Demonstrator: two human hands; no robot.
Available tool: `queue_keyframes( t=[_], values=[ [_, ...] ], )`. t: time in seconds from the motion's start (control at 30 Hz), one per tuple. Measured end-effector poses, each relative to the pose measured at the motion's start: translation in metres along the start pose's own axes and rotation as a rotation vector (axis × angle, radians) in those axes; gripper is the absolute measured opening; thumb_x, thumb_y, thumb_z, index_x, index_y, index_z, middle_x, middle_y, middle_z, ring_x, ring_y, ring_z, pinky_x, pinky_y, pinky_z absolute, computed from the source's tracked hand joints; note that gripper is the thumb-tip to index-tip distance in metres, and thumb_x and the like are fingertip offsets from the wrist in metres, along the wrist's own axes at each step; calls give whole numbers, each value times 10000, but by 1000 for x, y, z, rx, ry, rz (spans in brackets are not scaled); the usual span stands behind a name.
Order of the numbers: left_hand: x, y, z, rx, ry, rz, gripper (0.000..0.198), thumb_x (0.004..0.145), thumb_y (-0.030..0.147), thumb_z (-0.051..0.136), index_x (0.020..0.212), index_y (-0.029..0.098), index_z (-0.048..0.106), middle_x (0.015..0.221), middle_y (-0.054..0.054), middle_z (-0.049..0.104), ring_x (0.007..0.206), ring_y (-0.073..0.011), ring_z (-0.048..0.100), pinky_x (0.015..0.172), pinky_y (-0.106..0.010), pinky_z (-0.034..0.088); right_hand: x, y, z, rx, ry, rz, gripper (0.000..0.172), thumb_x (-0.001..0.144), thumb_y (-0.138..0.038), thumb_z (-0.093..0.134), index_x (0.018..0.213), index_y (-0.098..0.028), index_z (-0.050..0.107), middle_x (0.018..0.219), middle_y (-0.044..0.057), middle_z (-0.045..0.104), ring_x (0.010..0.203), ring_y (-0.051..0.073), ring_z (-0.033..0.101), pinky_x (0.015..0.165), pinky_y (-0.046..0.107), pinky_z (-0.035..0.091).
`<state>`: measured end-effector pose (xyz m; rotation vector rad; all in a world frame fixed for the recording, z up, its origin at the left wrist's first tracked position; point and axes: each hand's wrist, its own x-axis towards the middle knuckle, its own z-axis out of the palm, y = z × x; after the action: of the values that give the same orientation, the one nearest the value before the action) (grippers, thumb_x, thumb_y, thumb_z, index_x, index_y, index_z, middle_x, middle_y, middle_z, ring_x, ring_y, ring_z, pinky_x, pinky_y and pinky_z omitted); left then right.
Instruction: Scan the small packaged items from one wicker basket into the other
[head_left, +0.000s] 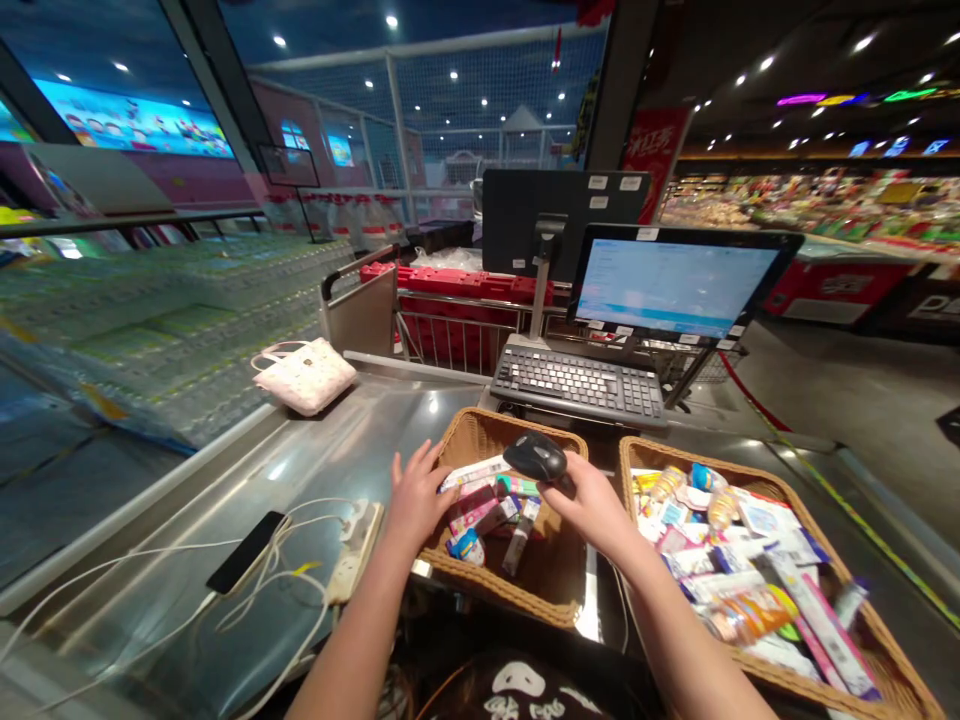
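Observation:
My left hand (pixel 417 497) is over the left rim of the near wicker basket (pixel 510 595). Its outer fingers are spread, while thumb and forefinger grip the end of a long, narrow white box (pixel 478 470). Fine print on the box is too small to read. My right hand (pixel 589 500) is wrapped round a black barcode scanner (pixel 535 457) above the same basket, its head close to the box's far end. Below lie several small packages, including a dark narrow box (pixel 520 538) and a blue-capped item (pixel 466 546).
A second wicker basket (pixel 630 455), full of boxes and bottles, stands at right. Behind are a keyboard (pixel 577 382) and a lit monitor (pixel 671 280). On the metal counter (pixel 300 450) lie a phone (pixel 246 553), a power strip (pixel 355 555), white cables and a pale handbag (pixel 307 377).

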<state>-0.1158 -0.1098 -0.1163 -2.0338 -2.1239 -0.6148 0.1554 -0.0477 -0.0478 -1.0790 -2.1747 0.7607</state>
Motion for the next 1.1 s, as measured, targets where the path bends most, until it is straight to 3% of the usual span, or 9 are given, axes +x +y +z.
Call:
queue_keyframes(
  t=[0.33, 0.53, 0.77, 0.9, 1.1],
  values=[
    [-6, -1, 7, 86, -130, -30, 56, 762, 196, 646, 744, 208, 697, 1403, -134, 535, 1356, -370, 406, 1090, -707, 222, 2, 2, 21, -10, -35, 16, 176, 774, -202, 598, 921, -170, 689, 923, 62, 682, 851, 218, 618, 777, 332, 480],
    [-7, 0, 10, 136, -179, -20, 49, 731, 185, 684, 777, 193, 699, 1473, -152, 450, 1375, -376, 376, 1101, -683, 227, 2, -2, 24, 14, -64, 29, 163, 788, -200, 590, 919, -163, 680, 939, 70, 690, 874, 225, 625, 803, 340, 479],
    [-1, 4, 14, 91, -134, -9, 136, 800, 286, 638, 883, 209, 714, 1463, -157, 462, 1390, -380, 350, 1092, -691, 237, -7, -4, 18, 26, -44, 46, 136, 775, -181, 603, 887, -162, 678, 886, 59, 692, 818, 214, 628, 750, 318, 472],
    [20, 34, 13, -13, -124, 65, 203, 821, 292, 618, 978, 206, 714, 1469, -162, 454, 1397, -367, 346, 1100, -681, 233, -20, -1, -1, 12, 45, 68, 109, 779, -197, 593, 863, -174, 659, 850, 40, 671, 802, 206, 612, 743, 317, 467],
    [57, 121, 24, -206, -171, 308, 234, 826, 287, 615, 1038, 227, 693, 1491, -112, 438, 1425, -310, 310, 1146, -639, 179, -52, 15, -52, -3, 227, 146, 155, 798, -234, 578, 931, -200, 651, 941, 53, 686, 876, 233, 614, 799, 355, 481]
  ],
)
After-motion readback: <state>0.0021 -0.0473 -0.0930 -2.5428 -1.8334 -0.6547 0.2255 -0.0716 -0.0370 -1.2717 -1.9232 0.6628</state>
